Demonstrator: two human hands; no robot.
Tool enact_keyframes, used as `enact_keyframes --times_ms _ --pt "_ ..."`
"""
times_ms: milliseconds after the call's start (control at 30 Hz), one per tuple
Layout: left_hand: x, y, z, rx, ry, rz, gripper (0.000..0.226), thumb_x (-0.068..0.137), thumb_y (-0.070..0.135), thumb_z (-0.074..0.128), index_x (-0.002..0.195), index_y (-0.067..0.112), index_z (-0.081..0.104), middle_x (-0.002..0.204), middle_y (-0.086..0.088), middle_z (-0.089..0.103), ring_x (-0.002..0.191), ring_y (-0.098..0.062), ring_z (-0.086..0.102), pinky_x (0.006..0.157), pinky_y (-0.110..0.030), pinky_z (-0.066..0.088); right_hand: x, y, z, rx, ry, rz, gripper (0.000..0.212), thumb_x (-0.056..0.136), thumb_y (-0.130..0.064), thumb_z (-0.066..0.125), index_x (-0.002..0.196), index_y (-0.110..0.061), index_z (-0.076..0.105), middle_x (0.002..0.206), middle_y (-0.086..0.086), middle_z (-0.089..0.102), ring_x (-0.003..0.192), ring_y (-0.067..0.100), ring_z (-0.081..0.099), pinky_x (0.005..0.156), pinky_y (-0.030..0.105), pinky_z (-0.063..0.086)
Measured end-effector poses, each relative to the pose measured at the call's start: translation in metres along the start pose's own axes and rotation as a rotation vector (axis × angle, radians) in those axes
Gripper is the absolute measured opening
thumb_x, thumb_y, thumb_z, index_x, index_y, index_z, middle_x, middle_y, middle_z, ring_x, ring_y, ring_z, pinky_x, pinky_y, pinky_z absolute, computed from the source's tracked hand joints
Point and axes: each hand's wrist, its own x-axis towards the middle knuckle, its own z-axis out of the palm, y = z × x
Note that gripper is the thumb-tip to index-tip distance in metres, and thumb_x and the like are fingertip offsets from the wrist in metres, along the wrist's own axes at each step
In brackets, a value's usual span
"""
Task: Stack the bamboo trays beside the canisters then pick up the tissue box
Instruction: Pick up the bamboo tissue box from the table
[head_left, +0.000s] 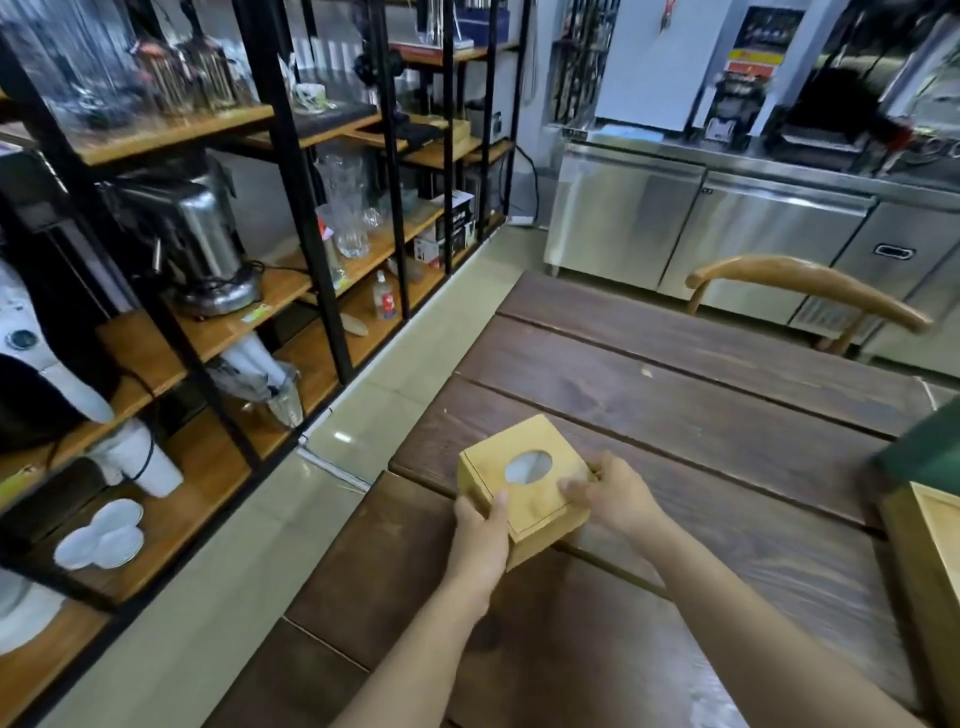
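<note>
- The left hand (480, 535) cups the near left corner of the tissue box (524, 486), thumb laid on its top; the right hand (605, 493) grips the right side, fingers curled over the top edge.
- The tissue box is a square bamboo block with a round hole in its lid, close to the left edge of the table (701, 431); whether it rests on the planks or is lifted, I cannot tell.
- The table is dark wood in wide planks with grooves between, bare beyond the box toward its far edge.
- At the right edge stand a pale wooden box (935, 561) and something green (924, 441), both cut off.
- Past the far edge, a curved wooden chair back (810, 286).
- Left of the table runs a pale tiled floor strip (249, 571), bounded by black-framed shelves (291, 171) of wooden boards crowded with glassware and appliances.
- Farthest, steel cabinets (727, 228).
</note>
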Motion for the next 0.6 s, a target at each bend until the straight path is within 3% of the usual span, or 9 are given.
enact_keyframes --times_ms 67,133,200,267,367,433,600 --pt "-0.002 0.005 0.003 -0.084 -0.050 -0.088 0.061 0.093 0.041 0.045 0.146 0.025 0.019 0.141 -0.007 0.044 0.121 -0.031 0.049 0.101 -0.051 0.043 -0.005 -0.005 0.001 -0.054 -0.006 0.040 0.060 0.079 -0.037 0.064 0.125 -0.007 0.041 0.112 0.013 0.060 0.093 0.032 0.063 0.081 0.047 0.055" --pt "0.000 0.010 -0.005 -0.100 -0.054 -0.096 0.057 0.092 0.036 0.048 0.143 0.030 0.023 0.137 -0.004 0.046 0.117 -0.031 0.049 0.089 -0.052 0.043 -0.014 -0.011 0.003 -0.036 -0.060 0.062 0.074 0.077 -0.041 0.065 0.134 -0.015 0.026 0.111 0.015 0.056 0.078 0.034 0.065 0.060 0.045 0.059" --pt "0.002 0.015 -0.019 -0.090 -0.072 -0.085 0.048 0.092 0.032 0.050 0.137 0.035 0.035 0.123 0.000 0.053 0.104 -0.025 0.053 0.085 -0.050 0.046 -0.024 -0.014 0.008 0.061 -0.183 0.084 0.097 0.072 -0.039 0.071 0.141 -0.030 0.004 0.122 0.016 0.049 0.069 0.034 0.065 0.039 0.036 0.054" --pt "0.003 0.018 -0.035 -0.096 -0.091 -0.072 0.037 0.092 0.027 0.053 0.127 0.034 0.047 0.106 0.006 0.058 0.093 -0.018 0.056 0.086 -0.048 0.052 -0.034 -0.018 0.014 0.175 -0.291 0.120 0.113 0.067 -0.033 0.078 0.140 -0.042 -0.008 0.134 0.018 0.042 0.073 0.037 0.067 0.044 0.038 0.056" --pt "0.001 0.018 -0.059 -0.068 -0.081 -0.057 0.029 0.089 0.024 0.058 0.115 0.036 0.054 0.101 0.010 0.058 0.098 -0.021 0.058 0.087 -0.052 0.054 -0.046 -0.022 0.023 0.288 -0.363 0.102 0.098 0.067 -0.026 0.079 0.135 -0.044 0.011 0.112 0.027 0.057 0.065 0.035 0.069 0.054 0.043 0.060" --pt "-0.003 0.015 -0.074 -0.042 -0.072 -0.051 0.028 0.087 0.024 0.061 0.112 0.037 0.054 0.106 0.007 0.058 0.103 -0.024 0.056 0.087 -0.054 0.054 -0.053 -0.026 0.030 0.325 -0.402 0.097 0.083 0.071 -0.020 0.077 0.128 -0.039 0.019 0.094 0.027 0.061 0.056 0.032 0.068 0.049 0.038 0.058" --pt "-0.020 0.002 -0.118 0.026 0.005 -0.024 0.020 0.084 0.032 0.064 0.100 0.024 0.056 0.098 0.003 0.056 0.086 -0.018 0.053 0.055 -0.038 0.055 -0.074 -0.041 0.054 0.357 -0.467 0.028 0.063 0.079 -0.013 0.070 0.122 -0.023 0.025 0.062 0.019 0.063 0.042 0.027 0.063 0.036 0.027 0.050"
